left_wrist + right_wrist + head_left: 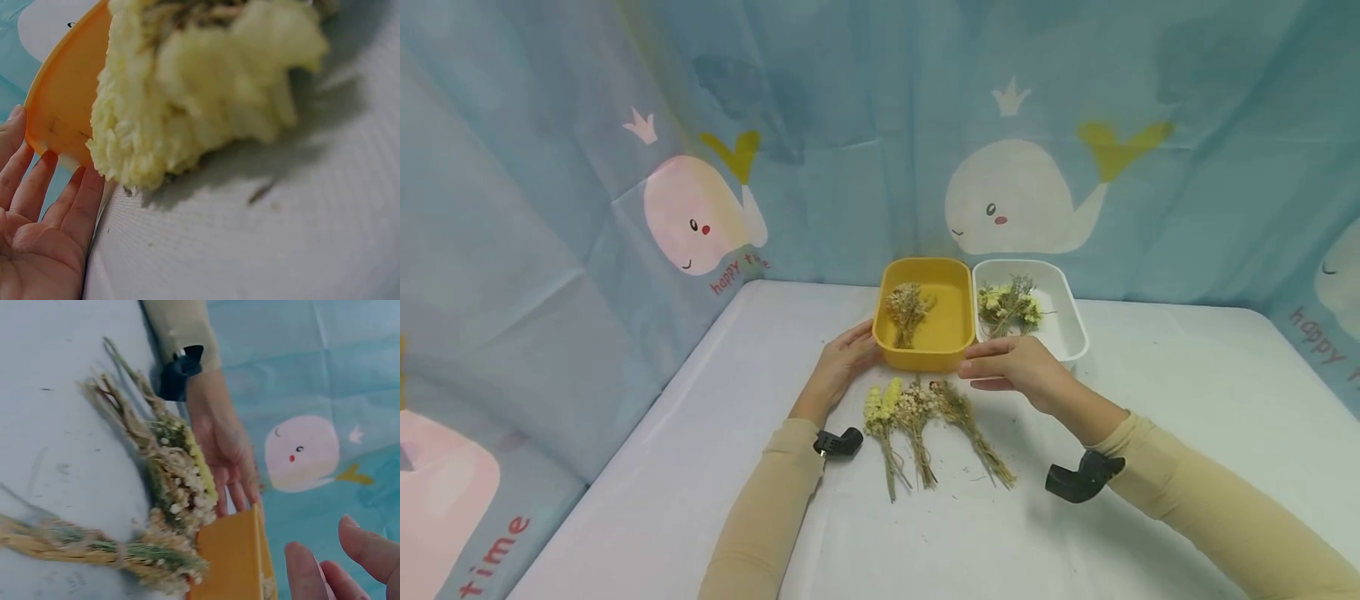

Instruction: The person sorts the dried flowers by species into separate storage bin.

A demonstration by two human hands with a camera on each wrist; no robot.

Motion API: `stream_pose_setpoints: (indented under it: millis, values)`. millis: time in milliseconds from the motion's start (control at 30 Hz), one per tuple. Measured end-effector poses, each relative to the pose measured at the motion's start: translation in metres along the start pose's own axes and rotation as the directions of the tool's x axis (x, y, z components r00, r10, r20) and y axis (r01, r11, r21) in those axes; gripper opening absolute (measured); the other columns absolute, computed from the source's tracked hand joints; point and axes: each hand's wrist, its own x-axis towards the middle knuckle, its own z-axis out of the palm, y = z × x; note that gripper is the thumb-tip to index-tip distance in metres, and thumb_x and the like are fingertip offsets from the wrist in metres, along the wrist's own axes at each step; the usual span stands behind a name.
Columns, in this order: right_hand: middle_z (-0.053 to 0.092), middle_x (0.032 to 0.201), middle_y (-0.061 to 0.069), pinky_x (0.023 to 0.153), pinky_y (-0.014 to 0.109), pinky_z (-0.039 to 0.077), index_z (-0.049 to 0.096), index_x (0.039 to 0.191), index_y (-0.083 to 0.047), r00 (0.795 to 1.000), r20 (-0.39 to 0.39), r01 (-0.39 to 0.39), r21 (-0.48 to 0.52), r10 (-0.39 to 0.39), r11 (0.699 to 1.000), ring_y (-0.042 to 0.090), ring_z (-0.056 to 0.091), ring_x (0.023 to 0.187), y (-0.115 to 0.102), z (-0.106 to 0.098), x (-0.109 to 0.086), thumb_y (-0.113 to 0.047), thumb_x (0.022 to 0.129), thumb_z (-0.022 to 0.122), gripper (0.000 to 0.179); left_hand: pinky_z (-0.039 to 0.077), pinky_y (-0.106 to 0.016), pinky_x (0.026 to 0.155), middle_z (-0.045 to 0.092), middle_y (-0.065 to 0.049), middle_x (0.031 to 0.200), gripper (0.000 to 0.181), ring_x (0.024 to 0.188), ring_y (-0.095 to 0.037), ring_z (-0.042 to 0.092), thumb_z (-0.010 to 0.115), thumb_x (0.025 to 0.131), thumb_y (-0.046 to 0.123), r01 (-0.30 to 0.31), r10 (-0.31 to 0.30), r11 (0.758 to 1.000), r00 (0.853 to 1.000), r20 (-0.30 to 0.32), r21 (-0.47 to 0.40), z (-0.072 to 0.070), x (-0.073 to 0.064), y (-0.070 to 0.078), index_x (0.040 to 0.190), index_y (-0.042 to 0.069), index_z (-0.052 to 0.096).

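Observation:
My left hand (pixel 842 362) rests its extended fingers against the left side of a yellow plastic tub (pixel 947 312). Inside that tub lies a bunch of dried brownish flowers (pixel 906 310). At the tub's front right corner is my right hand (pixel 1022 367), with loosely bent fingers and nothing held. Three dried bunches lie in front of the tub: yellow flowers (pixel 882 417), small whitish flowers (pixel 917 417) and a brown-green bunch (pixel 973 429). The yellow bunch (pixel 187 94) looms large and blurred in the left wrist view, beside my left palm (pixel 47 244).
A white tub (pixel 1071 329) stands right beside the yellow one, holding yellow and greyish dried flowers (pixel 1011 304). Behind both hangs a blue curtain (pixel 865 192) with whale prints. Bits of plant litter lie on the white tabletop (pixel 940 542).

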Motion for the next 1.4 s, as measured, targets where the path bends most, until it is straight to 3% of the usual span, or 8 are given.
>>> stream_pose_setpoints:
  millis: [300, 600, 933, 1400]
  values:
    - [0.077, 0.103, 0.003, 0.094, 0.035, 0.060, 0.059, 0.130, 0.009, 1.000, 0.001, -0.015, 0.004, 0.015, 1.000, 0.010, 0.074, 0.094, 0.022, -0.007, -0.015, -0.016, 0.091, 0.073, 0.048, 0.049, -0.037, 0.112, 0.049, -0.005, 0.153, 0.050, 0.138, -0.025, 0.051, 0.060, 0.100, 0.014, -0.004, 0.004, 1.000, 1.000, -0.001, -0.005, -0.001, 0.000, -0.001, 0.148, 0.010, 0.047]
    - [0.078, 0.097, 0.002, 0.088, 0.028, 0.062, 0.052, 0.132, 0.018, 0.999, 0.021, -0.048, 0.048, 0.047, 0.998, 0.008, 0.074, 0.090, 0.039, -0.009, -0.020, -0.012, 0.092, 0.070, 0.053, 0.048, -0.037, 0.113, 0.046, -0.007, 0.155, 0.050, 0.140, -0.026, 0.049, 0.058, 0.101, 0.013, -0.007, 0.007, 1.000, 1.000, -0.003, -0.001, 0.001, 0.000, 0.001, 0.149, 0.007, 0.045]
    - [0.078, 0.098, 0.005, 0.087, 0.028, 0.062, 0.053, 0.129, 0.019, 0.997, 0.029, -0.071, 0.066, 0.070, 0.995, 0.008, 0.075, 0.088, 0.052, -0.008, -0.019, -0.010, 0.092, 0.069, 0.049, 0.049, -0.038, 0.112, 0.046, -0.007, 0.155, 0.051, 0.139, -0.026, 0.049, 0.058, 0.101, 0.014, 0.010, -0.010, 1.000, 1.000, 0.001, 0.002, 0.000, 0.000, 0.001, 0.150, 0.009, 0.044]
    - [0.078, 0.100, 0.013, 0.082, 0.030, 0.064, 0.060, 0.123, 0.016, 0.989, 0.036, -0.141, -0.002, 0.141, 0.990, 0.014, 0.076, 0.086, 0.069, -0.004, -0.007, -0.010, 0.088, 0.074, 0.046, 0.050, -0.038, 0.111, 0.046, -0.009, 0.155, 0.051, 0.138, -0.030, 0.050, 0.057, 0.102, 0.015, -0.012, 0.012, 1.000, 1.000, 0.013, 0.019, 0.000, 0.000, 0.001, 0.151, 0.007, 0.042]
